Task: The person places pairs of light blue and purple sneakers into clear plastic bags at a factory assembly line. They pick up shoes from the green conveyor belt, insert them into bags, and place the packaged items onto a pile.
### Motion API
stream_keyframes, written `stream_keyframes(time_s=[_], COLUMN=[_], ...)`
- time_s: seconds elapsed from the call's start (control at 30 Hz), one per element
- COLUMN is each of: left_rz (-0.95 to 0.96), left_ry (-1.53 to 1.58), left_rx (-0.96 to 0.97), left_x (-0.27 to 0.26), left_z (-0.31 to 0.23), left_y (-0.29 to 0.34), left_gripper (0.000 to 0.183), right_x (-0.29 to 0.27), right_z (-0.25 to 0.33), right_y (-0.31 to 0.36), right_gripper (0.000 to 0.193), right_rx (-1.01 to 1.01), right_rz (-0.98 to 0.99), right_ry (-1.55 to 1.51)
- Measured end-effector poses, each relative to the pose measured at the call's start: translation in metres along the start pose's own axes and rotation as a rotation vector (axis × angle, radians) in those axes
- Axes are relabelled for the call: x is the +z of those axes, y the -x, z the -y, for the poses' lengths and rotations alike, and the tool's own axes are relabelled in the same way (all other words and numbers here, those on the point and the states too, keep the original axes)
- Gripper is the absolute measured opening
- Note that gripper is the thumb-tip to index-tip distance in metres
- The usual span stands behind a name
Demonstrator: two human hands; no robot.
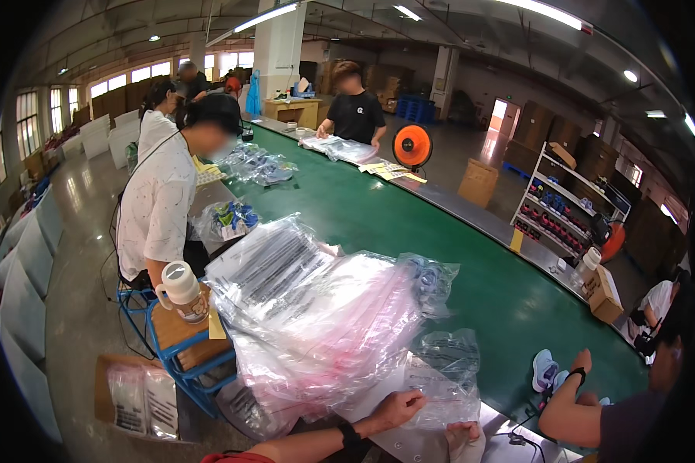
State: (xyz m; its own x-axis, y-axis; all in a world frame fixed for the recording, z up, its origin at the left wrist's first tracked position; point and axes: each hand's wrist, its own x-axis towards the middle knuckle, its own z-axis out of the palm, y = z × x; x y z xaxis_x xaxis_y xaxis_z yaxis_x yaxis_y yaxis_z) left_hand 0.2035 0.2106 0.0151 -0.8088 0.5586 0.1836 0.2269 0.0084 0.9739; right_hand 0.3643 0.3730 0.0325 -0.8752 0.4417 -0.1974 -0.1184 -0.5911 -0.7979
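Note:
Both my hands are at the near edge of the table, over a clear plastic bag (449,369). My left hand (396,408), below a black wristband, has its fingers curled together at the bag's left side. My right hand (462,434) is closed at the bag's near edge, its fingers partly hidden. Left of the bag spreads a large heap of clear plastic bags (309,324) with printed panels and pinkish edges. Just beyond, a bagged pair of light blue shoes (430,279) lies against the heap.
A green conveyor belt (378,216) runs away from me. At left, a white mug (181,284) stands on a wooden stool (179,339). A co-worker's arm (567,413) reaches beside pale shoes (546,370) at right. An orange fan (412,147) stands beyond the belt.

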Motion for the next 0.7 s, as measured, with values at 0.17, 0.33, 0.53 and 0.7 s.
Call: stream_keyframes(time_s=[0.17, 0.33, 0.53, 0.7], left_rz=[0.017, -0.007, -0.052, -0.042], left_ry=[-0.015, 0.042, 0.031, 0.059], left_rx=[0.005, -0.071, -0.007, -0.01], left_x=[0.006, 0.005, 0.003, 0.004], left_z=[0.006, 0.01, 0.004, -0.004], left_y=[-0.001, -0.001, -0.003, -0.004], left_gripper=[0.02, 0.019, 0.015, 0.012], right_x=[-0.005, -0.004, -0.009, -0.009], right_z=[0.001, -0.009, -0.01, -0.006], right_y=[0.004, -0.008, -0.011, -0.011], right_gripper=[0.021, 0.024, 0.027, 0.028], right_rx=[-0.004, -0.116, -0.085, -0.082], right_rz=[-0.017, 0.005, 0.054, 0.109], right_ry=[-0.023, -0.055, -0.075, -0.131])
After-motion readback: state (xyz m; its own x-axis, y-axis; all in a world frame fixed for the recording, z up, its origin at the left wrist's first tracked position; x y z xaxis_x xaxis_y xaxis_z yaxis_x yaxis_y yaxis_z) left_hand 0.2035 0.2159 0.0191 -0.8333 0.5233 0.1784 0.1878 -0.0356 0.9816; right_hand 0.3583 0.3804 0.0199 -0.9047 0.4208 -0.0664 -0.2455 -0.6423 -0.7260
